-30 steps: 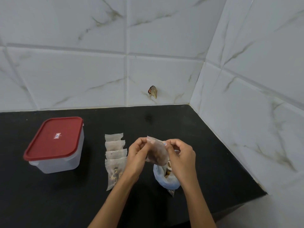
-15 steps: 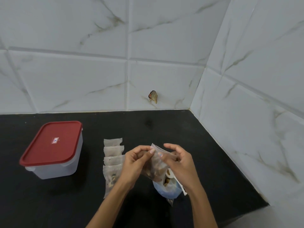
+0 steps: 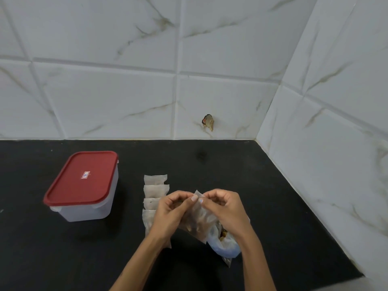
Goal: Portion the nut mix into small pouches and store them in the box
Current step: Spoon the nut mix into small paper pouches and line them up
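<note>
Sealing: both hands, left hand (image 3: 170, 215) and right hand (image 3: 225, 208), pinched one filled pouch (image 3: 198, 219) at lower centre.
Done: four pouches (image 3: 155, 191) lined up on bench (image 3: 262, 196).
Left: box (image 3: 83, 185), lid on, unfilled I guess.

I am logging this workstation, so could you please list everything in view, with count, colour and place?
box: one, clear plastic with red lid on, left on the counter.
row of pouches: four showing, translucent whitish, overlapping in a line at centre, nearest partly hidden by the left hand.
held pouch: one, translucent, brown nuts inside, held above the counter.
nut mix bag: one, pale blue-white plastic, open, under the right hand.
counter: one, black.
wall tiles: white marbled, behind and right.
left hand: pinches the pouch's top edge.
right hand: pinches the same edge.
</note>
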The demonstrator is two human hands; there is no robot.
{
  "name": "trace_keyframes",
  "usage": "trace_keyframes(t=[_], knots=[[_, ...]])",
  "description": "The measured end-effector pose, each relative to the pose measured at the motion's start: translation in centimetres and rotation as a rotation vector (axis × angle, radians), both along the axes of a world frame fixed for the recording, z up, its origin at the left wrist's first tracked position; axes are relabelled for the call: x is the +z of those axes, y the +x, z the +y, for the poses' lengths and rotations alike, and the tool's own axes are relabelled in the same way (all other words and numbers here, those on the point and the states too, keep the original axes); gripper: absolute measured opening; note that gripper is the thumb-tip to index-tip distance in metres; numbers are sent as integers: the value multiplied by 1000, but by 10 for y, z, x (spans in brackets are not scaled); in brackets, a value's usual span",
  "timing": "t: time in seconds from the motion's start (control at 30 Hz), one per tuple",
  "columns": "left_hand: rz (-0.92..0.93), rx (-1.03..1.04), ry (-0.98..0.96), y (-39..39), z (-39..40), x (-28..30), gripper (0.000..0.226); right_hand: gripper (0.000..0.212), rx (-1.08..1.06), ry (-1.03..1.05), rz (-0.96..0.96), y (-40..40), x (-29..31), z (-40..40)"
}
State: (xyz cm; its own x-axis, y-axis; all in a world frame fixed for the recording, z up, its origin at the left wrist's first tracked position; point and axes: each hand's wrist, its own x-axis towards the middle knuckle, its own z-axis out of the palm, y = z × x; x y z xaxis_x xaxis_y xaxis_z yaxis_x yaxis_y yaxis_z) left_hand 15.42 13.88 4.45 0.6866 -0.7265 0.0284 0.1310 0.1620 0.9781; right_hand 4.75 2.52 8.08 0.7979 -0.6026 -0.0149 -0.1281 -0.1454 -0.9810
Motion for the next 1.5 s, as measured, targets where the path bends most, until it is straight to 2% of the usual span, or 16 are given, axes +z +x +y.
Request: trace_keyframes(t=[0.13,0.47,0.53,0.67,0.93,1.03,1.2,1.5], knots=[[-47,2,1,9,4,3,23,5,3,-21,4,9,0,7],[-196,16,43,24,2,8,11,13,-69,-93,7,27,8,15],[-215,38,38,27,4,7,17,14,-69,-99,10,31,6,17],[-186,9,3,36,9,5,25,11,-89,-46,-2,38,-2,21],[-109,5,16,47,20,-8,18,7,-84,-23,51,48,-13,35],[-54,-19,31,51,20,-8,32,11,-97,-41,58,52,-13,38],[-120,-36,44,57,16,-6,30,7,-118,-32,38,59,-12,32],[-126,4,57,63,18,-11,29,6,-104,-10,68,64,-17,31]])
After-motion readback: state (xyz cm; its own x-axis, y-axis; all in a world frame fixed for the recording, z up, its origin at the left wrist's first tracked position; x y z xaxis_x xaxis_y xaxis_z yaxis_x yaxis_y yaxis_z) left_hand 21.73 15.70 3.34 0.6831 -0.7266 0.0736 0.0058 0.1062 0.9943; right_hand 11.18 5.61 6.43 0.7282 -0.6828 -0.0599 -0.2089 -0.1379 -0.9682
